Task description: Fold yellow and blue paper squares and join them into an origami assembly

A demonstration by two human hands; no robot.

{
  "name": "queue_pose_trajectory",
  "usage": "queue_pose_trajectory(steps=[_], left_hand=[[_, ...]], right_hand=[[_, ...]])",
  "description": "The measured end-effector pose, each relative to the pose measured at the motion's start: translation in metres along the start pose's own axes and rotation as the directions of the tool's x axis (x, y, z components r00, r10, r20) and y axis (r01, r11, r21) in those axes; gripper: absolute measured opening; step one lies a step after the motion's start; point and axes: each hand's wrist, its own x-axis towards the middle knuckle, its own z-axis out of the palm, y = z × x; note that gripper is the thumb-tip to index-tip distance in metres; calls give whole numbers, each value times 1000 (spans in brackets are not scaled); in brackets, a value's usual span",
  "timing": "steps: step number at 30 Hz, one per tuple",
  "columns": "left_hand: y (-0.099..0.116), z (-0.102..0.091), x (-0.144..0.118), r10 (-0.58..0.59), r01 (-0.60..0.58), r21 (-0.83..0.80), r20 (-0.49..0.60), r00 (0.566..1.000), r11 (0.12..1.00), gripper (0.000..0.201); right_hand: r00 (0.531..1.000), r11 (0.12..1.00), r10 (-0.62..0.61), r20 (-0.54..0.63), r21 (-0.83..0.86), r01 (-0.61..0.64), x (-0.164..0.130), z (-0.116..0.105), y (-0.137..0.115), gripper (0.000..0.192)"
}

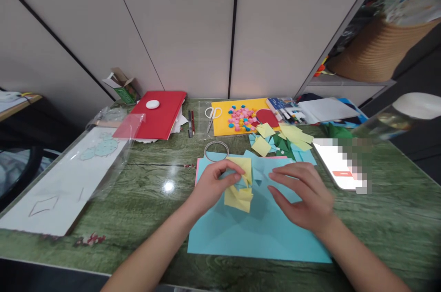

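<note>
My left hand (220, 180) is closed on a yellow and blue folded paper piece (240, 197), pinched between thumb and fingers above a light blue paper sheet (262, 241). To the right, my right hand (301, 193) hovers over the same sheet with its fingers apart and nothing between them. A small folded blue paper (257, 174) lies between the two hands. Beyond the sheet sits a loose pile of folded yellow papers (261, 146), mixed with blue and green ones. A thin metal ring (216, 145) touches or nearly touches the sheet's far edge.
White-handled scissors (213, 112) lie at the back beside a yellow sheet (220, 126) with pink, blue and yellow bits (241, 118). A red folder (160, 119) and a drawing (69, 181) are on the left. A phone (334, 158) and a clear cup (382, 119) stand right.
</note>
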Motion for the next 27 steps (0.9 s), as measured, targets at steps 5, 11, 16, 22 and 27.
queue_pose_trajectory(steps=[5, 11, 16, 22, 27], left_hand=[[5, 3, -3, 0, -1, 11, 14, 1000, 1000, 6], [5, 5, -4, -3, 5, -34, 35, 999, 999, 6], [3, 3, -3, -21, 24, -108, 21, 1000, 994, 4], [1, 3, -3, -111, 138, -258, 116, 987, 956, 3], [-2, 5, -3, -199, 302, -445, 264, 944, 843, 7]], right_hand=[[1000, 1000, -27, -4, -8, 27, 4, 3, -2, 36], [977, 944, 211, 35, 253, -213, 5, 9, -5, 24], [906, 785, 324, 271, 458, -418, 6, 5, -1, 13], [821, 658, 367, 436, 503, -561, 6, 3, 5, 13], [859, 633, 253, 444, 596, -494, 7, 6, 7, 20]])
